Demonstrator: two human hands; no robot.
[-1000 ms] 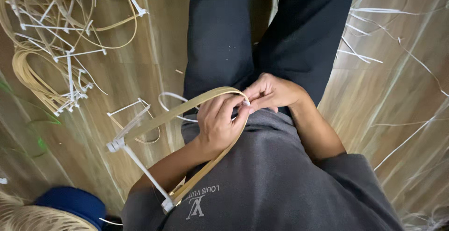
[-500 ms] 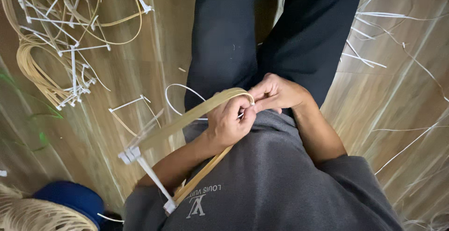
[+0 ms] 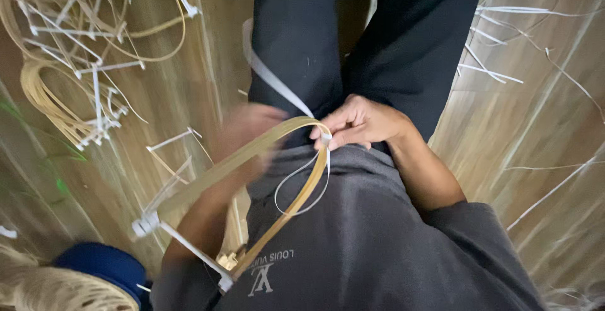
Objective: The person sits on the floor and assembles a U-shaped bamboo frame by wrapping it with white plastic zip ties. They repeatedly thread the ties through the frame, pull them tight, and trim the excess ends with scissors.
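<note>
The right hand (image 3: pixel 362 122) pinches closed on the bend of a folded bamboo strip (image 3: pixel 277 178), where a white cable tie (image 3: pixel 301 188) wraps it and hangs in a loose loop. The strip's long axis runs from that pinch down and to the person's left, ending at a white tie (image 3: pixel 183 241) joining its two ends. The left hand (image 3: pixel 252 125) is a motion blur just left of the bend, near the tie's raised tail; whether it grips anything cannot be told. Beyond lie dark trousers (image 3: pixel 302 40), a wooden floor (image 3: pixel 523 134), and a heap of tied bamboo strips (image 3: pixel 69 97).
</note>
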